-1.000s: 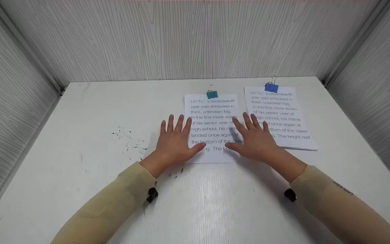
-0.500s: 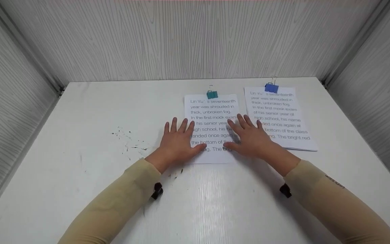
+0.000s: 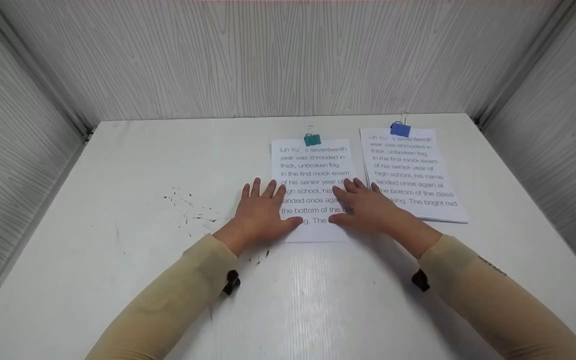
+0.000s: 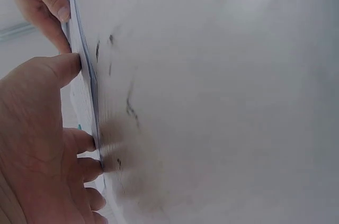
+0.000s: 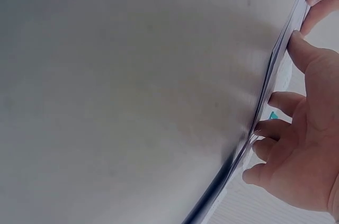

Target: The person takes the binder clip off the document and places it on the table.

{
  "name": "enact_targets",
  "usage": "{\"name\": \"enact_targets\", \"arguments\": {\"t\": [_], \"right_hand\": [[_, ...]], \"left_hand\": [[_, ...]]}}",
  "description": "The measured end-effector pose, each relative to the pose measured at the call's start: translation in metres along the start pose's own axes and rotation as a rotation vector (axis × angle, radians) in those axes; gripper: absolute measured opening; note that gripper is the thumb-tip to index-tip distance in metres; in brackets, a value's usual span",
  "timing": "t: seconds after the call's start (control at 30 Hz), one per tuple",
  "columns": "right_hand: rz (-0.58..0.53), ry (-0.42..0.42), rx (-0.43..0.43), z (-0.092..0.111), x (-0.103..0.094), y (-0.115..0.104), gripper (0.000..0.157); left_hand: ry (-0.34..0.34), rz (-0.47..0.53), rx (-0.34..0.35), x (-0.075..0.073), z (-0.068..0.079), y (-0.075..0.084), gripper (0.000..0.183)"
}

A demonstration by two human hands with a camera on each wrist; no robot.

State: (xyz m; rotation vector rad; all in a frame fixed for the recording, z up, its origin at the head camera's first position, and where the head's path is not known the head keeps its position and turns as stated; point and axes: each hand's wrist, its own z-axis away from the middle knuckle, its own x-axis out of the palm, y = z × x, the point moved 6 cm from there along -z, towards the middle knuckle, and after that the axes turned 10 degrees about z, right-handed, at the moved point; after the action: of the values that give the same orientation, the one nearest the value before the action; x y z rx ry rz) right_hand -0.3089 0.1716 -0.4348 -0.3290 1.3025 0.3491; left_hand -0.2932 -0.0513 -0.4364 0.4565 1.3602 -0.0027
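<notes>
A stack of printed paper (image 3: 313,162) with a teal binder clip (image 3: 312,139) on its top edge lies on the white table. My left hand (image 3: 262,215) is at its left edge, fingers spread and thumb over the lower part of the page. At the right edge, my right hand (image 3: 372,211) touches the same stack, its thumb pointing toward the left one. Beside it, a second printed stack (image 3: 405,167) bears a blue binder clip (image 3: 400,129); the right fingertips reach close to its left side. Both wrist views show the thumbs on the paper and the fingertips along the stack's edges.
The white table (image 3: 133,280) has dark marks (image 3: 190,210) left of the stacks. A grey wood-grain panel (image 3: 278,60) rises behind the table, with similar panels at both sides.
My right hand has moved left and slightly down, off the second stack and onto the first one's edge. My left hand has shifted slightly down. Both stacks stay nearly in place.
</notes>
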Motion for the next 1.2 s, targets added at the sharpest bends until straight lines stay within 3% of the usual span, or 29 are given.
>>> {"name": "enact_targets", "arguments": {"t": [0.27,1.2], "right_hand": [[0.017,0.015,-0.017,0.005,0.0,-0.008,0.084],[0.086,0.057,-0.11,0.056,0.015,-0.047,0.083]], "left_hand": [[-0.01,-0.014,0.009,0.001,0.009,-0.001,0.095],[0.003,-0.074,0.081,0.011,0.079,0.005,0.096]]}}
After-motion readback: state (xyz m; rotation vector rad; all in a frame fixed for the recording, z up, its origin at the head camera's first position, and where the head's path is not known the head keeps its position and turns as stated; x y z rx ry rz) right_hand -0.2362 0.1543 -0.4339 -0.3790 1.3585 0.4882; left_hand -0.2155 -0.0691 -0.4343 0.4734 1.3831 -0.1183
